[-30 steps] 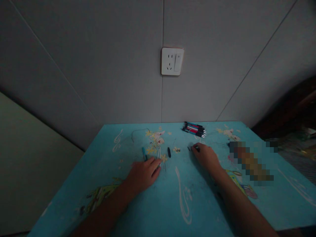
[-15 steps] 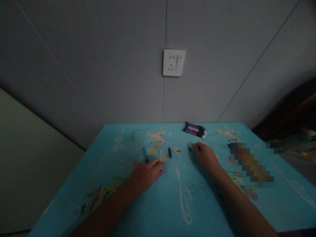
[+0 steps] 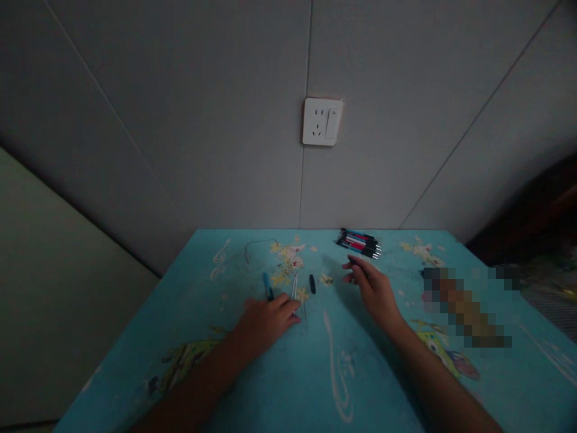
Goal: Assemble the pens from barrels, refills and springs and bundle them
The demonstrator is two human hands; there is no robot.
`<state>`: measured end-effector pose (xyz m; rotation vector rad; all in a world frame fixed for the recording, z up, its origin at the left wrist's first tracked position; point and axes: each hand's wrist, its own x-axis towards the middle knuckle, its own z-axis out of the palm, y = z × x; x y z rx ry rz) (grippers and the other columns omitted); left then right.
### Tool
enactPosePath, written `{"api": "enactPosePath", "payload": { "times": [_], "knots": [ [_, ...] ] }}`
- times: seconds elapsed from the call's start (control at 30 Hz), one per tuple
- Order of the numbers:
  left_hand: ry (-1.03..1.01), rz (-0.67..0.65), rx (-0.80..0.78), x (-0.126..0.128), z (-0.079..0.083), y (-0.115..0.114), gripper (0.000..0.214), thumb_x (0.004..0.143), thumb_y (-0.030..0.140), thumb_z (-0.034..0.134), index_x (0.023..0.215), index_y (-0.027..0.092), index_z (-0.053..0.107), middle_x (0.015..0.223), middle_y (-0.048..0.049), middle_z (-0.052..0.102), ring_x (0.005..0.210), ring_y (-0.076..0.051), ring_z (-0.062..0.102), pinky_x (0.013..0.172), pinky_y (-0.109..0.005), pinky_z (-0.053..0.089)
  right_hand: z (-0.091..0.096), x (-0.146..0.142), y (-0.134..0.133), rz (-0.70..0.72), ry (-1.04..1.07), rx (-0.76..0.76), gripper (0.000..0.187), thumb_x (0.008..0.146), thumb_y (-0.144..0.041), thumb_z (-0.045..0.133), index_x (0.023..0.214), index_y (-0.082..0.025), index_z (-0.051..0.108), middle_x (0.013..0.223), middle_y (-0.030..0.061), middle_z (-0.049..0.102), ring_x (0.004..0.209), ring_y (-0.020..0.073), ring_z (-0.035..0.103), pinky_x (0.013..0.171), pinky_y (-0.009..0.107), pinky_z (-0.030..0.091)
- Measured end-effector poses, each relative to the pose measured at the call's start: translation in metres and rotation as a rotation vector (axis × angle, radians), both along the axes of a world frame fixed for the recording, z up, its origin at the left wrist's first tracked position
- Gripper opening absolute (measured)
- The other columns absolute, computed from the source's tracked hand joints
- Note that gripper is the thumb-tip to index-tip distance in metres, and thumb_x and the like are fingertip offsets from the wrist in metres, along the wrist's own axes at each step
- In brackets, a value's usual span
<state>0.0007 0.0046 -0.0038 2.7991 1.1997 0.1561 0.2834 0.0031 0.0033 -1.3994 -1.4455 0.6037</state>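
Note:
My left hand (image 3: pixel 270 316) lies low on the table with its fingers extended over the lower ends of a blue pen barrel (image 3: pixel 267 285) and thin silvery-white pen parts (image 3: pixel 294 285). Whether the fingertips press on those parts cannot be made out. Just right of them lies a short black pen grip (image 3: pixel 312 284). My right hand (image 3: pixel 372 291) is raised slightly above the table, closed on a small dark pen part (image 3: pixel 353 260) that sticks out by the index finger. Part of that piece is hidden by the fingers.
Several assembled pens (image 3: pixel 358 243) lie side by side near the wall. A thin curved line (image 3: pixel 261 242) shows at the back left of the cartoon-print table (image 3: pixel 297 373). A pixelated patch (image 3: pixel 469 310) covers something at right. A socket (image 3: pixel 322 122) is on the wall.
My right hand has lifted a little and turned its fingers leftward. The small black piece that lay by its fingertips no longer shows on the table. My left hand has stayed nearly still.

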Motion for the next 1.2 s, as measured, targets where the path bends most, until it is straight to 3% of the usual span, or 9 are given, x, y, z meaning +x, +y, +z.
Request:
{"api": "enactPosePath", "payload": {
  "times": [0.1,0.27,0.4,0.47,0.63,0.8,0.9,1.07,1.2],
  "knots": [
    [0.002,-0.003,0.013,0.001,0.001,-0.002,0.026,0.097,0.042,0.052,0.118,0.03,0.059,0.101,-0.0019,0.066,0.084,-0.021,0.067,0.065,-0.029,0.047,0.004,-0.009,-0.004,0.018,0.147,0.04,0.033,0.1,-0.043,0.042,0.121,-0.019,0.051,0.111,0.0107,0.069,0.082,0.0177,0.069,0.077,0.034,0.053],
    [0.025,-0.014,0.01,0.001,-0.002,0.0,0.023,0.097,0.039,0.052,0.116,0.029,0.06,0.1,-0.0018,0.066,0.081,-0.019,0.067,0.065,-0.028,0.048,0.003,-0.017,-0.007,0.036,0.221,-0.005,0.032,0.1,-0.046,0.04,0.12,-0.022,0.043,0.103,0.01,0.071,0.069,0.0165,0.068,0.061,0.028,0.051],
    [-0.009,-0.017,-0.022,-0.002,-0.005,0.007,0.025,0.1,0.039,0.047,0.117,0.029,0.061,0.097,-0.002,0.066,0.082,-0.018,0.067,0.065,-0.025,0.049,0.005,-0.02,-0.01,-0.01,0.029,0.113,0.025,0.096,-0.042,0.05,0.111,-0.023,0.055,0.125,0.0117,0.06,0.099,0.0208,0.064,0.076,0.032,0.052],
    [-0.042,-0.017,-0.024,-0.004,-0.005,0.008,0.027,0.101,0.04,0.043,0.117,0.028,0.062,0.096,-0.0027,0.066,0.083,-0.017,0.066,0.068,-0.025,0.05,0.007,-0.021,-0.012,-0.037,-0.048,0.14,0.023,0.093,-0.041,0.055,0.105,-0.022,0.061,0.121,0.0107,0.06,0.103,0.022,0.06,0.081,0.033,0.05],
    [-0.066,-0.007,-0.034,-0.004,-0.004,0.007,0.028,0.101,0.04,0.042,0.116,0.028,0.062,0.094,-0.0029,0.065,0.084,-0.018,0.066,0.073,-0.027,0.053,0.007,-0.019,-0.01,0.031,0.202,0.016,0.028,0.091,-0.041,0.06,0.11,-0.02,0.064,0.088,0.0039,0.065,0.077,0.017,0.06,0.073,0.03,0.05],
    [-0.044,0.0,-0.039,-0.003,-0.003,0.006,0.026,0.1,0.039,0.045,0.117,0.028,0.062,0.096,-0.003,0.065,0.085,-0.019,0.066,0.073,-0.028,0.052,0.007,-0.017,-0.006,0.101,0.425,-0.03,0.033,0.091,-0.041,0.059,0.116,-0.019,0.062,0.08,0.0015,0.063,0.062,0.0126,0.055,0.06,0.026,0.046],
    [-0.014,0.007,-0.015,-0.002,-0.004,0.005,0.025,0.099,0.04,0.047,0.117,0.029,0.061,0.099,-0.0027,0.065,0.084,-0.019,0.067,0.067,-0.027,0.051,0.007,-0.019,-0.009,0.093,0.262,-0.051,0.036,0.09,-0.042,0.059,0.118,-0.019,0.059,0.081,0.0022,0.065,0.062,0.0136,0.056,0.059,0.026,0.046],
    [-0.002,-0.01,0.008,-0.002,-0.002,0.004,0.026,0.098,0.042,0.049,0.117,0.028,0.061,0.099,-0.0032,0.065,0.082,-0.018,0.067,0.065,-0.026,0.048,-0.001,-0.034,-0.02,0.088,-0.313,-0.093,0.027,0.092,-0.038,0.054,0.112,-0.021,0.06,0.093,0.0049,0.071,0.072,0.0179,0.065,0.069,0.03,0.05],
    [-0.014,-0.024,0.011,-0.002,0.0,0.001,0.032,0.096,0.049,0.05,0.116,0.028,0.061,0.1,-0.0038,0.064,0.082,-0.02,0.066,0.065,-0.029,0.048,-0.009,-0.052,-0.022,0.109,-0.547,-0.102,0.025,0.096,-0.033,0.046,0.11,-0.023,0.063,0.101,0.0052,0.071,0.085,0.0207,0.068,0.077,0.031,0.051]
  ]
}}
